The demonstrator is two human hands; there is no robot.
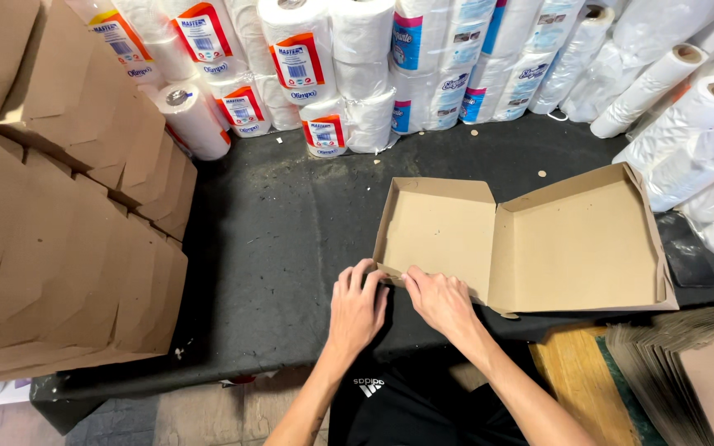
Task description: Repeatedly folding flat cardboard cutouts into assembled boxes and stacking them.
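While stacks of folded brown cartons fill the left of the dark table, the left hand presses its fingers on the near-left corner of the open cardboard box, and the right hand pinches the same near front flap just beside it. Both hands sit close together, nearly touching, at the box's left end. From there the box stretches away rightward, its long axis running left to right, lid lying open. Wrapped paper rolls line the back.
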